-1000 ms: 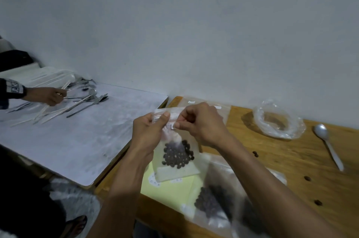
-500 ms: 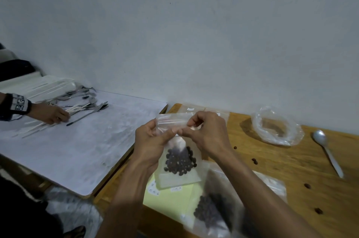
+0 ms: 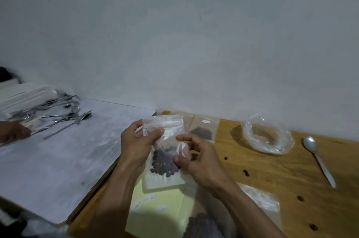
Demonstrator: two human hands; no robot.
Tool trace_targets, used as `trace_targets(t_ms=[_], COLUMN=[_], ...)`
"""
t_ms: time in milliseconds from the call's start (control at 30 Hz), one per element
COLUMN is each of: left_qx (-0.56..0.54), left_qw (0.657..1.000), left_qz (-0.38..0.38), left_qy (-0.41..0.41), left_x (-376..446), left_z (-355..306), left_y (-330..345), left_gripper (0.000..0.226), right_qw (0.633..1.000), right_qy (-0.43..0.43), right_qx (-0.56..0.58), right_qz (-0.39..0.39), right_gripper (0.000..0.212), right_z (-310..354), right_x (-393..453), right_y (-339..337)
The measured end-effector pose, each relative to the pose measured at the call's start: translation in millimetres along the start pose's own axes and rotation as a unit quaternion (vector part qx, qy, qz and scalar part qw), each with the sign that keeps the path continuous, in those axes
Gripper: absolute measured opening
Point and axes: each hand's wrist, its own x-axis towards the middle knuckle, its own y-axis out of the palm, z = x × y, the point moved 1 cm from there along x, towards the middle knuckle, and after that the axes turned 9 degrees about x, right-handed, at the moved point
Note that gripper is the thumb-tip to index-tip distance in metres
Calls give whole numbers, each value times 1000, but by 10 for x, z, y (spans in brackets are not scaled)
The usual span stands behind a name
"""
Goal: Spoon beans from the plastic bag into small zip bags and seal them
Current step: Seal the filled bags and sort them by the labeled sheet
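A small zip bag (image 3: pixel 165 160), clear with dark beans in its lower half, hangs upright over the table's left part. My left hand (image 3: pixel 136 146) pinches its upper left side just below the zip strip. My right hand (image 3: pixel 200 162) curls round the bag's right edge, thumb lying on the front next to the beans. The plastic bag (image 3: pixel 268 135), rolled down with beans inside, stands at the back right. A white plastic spoon (image 3: pixel 318 158) lies alone on the wood to its right.
Another filled zip bag (image 3: pixel 202 131) lies at the back, and one (image 3: pixel 204 224) at the front edge on yellow paper (image 3: pixel 161 208). Loose beans (image 3: pixel 245 172) dot the wooden table (image 3: pixel 291 179). On the white table to the left, a person's hand (image 3: pixel 13 133) is by cutlery (image 3: pixel 64 115).
My right hand has left the zip strip and dropped down the bag's right edge to the beans. My left hand still holds the upper left. The other person's hand drew back left.
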Motion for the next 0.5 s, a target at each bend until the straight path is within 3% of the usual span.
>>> trace_targets(t_ms=[133,233,367,500], left_qx=[143,190,280,340], left_qw=[988,976,953,930], left_qz=[53,108,104,118], left_qy=[-5,12,55,73], left_x=[193,332,626,868], left_z=[82,75,115,321], left_y=[172,373,667,851], left_gripper=[72,57,54,57], right_qw=[989,977,968,928], right_qy=[7,28,38,80], right_qx=[23,-5,-132,-321], right_qz=[-145,-211,-210,-174], right_gripper=[44,42,46,51], right_z=[-107,-110,-187,-335], right_x=[370,670,1073,1322], right_y=[-155,-270,-366,-413])
